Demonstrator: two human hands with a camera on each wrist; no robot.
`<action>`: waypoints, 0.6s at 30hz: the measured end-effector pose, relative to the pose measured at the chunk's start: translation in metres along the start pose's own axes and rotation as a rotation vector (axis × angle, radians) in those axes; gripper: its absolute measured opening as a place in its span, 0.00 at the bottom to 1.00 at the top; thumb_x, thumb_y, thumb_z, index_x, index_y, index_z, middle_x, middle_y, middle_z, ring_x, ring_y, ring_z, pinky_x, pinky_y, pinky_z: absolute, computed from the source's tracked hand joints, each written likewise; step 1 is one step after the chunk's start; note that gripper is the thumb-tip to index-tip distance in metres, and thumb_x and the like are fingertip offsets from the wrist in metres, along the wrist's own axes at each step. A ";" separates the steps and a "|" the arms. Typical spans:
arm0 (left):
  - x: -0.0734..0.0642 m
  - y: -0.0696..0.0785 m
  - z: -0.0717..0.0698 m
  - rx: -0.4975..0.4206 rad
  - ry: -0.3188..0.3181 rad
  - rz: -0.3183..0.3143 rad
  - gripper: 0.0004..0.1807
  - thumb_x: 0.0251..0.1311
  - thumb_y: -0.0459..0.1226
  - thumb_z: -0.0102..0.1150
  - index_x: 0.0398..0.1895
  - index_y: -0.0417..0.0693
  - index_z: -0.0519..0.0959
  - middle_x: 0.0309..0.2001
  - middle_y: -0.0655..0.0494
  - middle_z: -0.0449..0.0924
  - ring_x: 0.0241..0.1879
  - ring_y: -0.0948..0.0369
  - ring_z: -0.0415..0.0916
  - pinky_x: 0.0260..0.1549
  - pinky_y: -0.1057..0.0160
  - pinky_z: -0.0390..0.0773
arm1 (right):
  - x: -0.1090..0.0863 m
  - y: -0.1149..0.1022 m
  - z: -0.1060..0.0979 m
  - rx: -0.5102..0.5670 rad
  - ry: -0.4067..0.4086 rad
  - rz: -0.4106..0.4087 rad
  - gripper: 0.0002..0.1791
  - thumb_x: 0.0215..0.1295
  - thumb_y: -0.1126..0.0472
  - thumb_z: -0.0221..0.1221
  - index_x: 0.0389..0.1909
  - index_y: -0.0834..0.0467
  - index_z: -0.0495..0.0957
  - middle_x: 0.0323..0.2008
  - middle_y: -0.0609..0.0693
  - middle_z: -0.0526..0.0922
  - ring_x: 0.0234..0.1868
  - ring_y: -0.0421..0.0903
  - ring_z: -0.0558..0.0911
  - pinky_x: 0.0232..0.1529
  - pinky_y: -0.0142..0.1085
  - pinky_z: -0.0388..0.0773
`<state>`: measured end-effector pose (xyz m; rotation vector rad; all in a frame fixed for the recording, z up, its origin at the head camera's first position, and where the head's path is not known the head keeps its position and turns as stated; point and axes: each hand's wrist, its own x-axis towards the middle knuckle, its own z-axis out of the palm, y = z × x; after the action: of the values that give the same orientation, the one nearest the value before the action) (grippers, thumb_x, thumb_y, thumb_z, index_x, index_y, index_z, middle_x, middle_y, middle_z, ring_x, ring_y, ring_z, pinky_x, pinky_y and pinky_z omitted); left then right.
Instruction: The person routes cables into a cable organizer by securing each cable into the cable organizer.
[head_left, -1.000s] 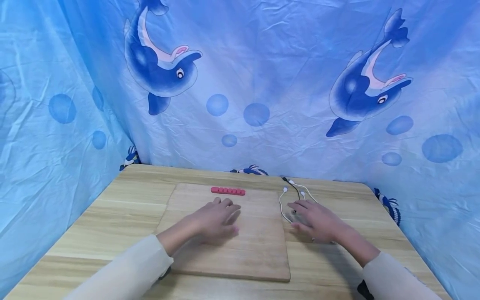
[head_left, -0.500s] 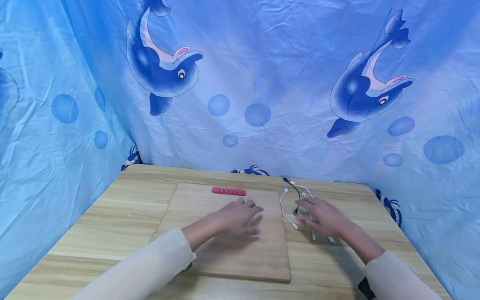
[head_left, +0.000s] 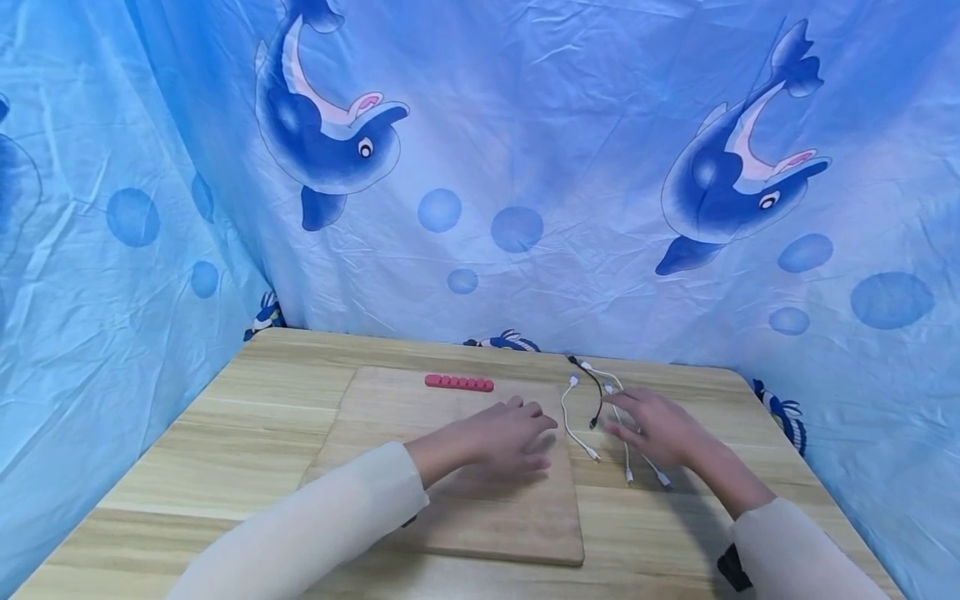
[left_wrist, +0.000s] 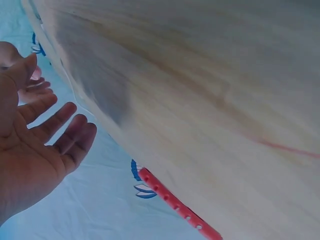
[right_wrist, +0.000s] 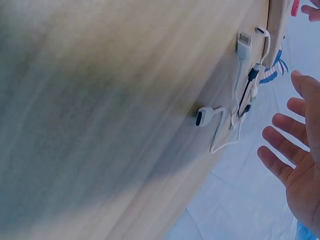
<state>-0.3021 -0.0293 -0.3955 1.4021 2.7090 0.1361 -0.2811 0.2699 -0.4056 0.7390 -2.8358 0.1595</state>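
Note:
My left hand (head_left: 506, 437) hovers over the right part of the wooden board (head_left: 405, 508), holding nothing; the left wrist view shows its fingers (left_wrist: 70, 115) spread and slightly bent. Above the cables on the right is my right hand (head_left: 660, 429), also holding nothing, its fingers (right_wrist: 287, 130) apart in the right wrist view. Beside the board lies a short white USB cable (head_left: 567, 417). A black cable (head_left: 601, 396) runs next to it, and two more white cables (head_left: 628, 458) pass partly beneath the right hand. A red notched strip (head_left: 459, 383) rests at the board's far edge.
The board lies on a light wood-grain table (head_left: 225, 442). A blue curtain (head_left: 480, 150) printed with dolphins hangs behind the table and along its sides.
My left hand has moved right across the board toward the cables. My right hand has shifted slightly right and away, uncovering more of the cables' near ends.

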 end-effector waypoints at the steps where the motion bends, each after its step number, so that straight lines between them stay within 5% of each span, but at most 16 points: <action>1: 0.004 0.001 0.000 0.005 0.002 0.003 0.32 0.71 0.57 0.56 0.74 0.57 0.69 0.66 0.56 0.72 0.62 0.56 0.68 0.62 0.55 0.72 | 0.001 0.001 0.000 -0.003 0.006 -0.003 0.26 0.74 0.51 0.61 0.65 0.62 0.77 0.60 0.62 0.80 0.62 0.64 0.78 0.61 0.60 0.73; 18: 0.062 0.005 0.014 -0.067 0.023 0.073 0.25 0.69 0.50 0.63 0.66 0.56 0.78 0.58 0.60 0.79 0.57 0.60 0.72 0.60 0.62 0.72 | 0.017 0.011 -0.004 0.011 0.036 -0.008 0.24 0.73 0.54 0.62 0.63 0.63 0.78 0.58 0.66 0.81 0.59 0.66 0.79 0.59 0.61 0.75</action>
<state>-0.3318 0.0249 -0.4107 1.4903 2.6454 0.2473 -0.3004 0.2718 -0.3988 0.7422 -2.7994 0.1854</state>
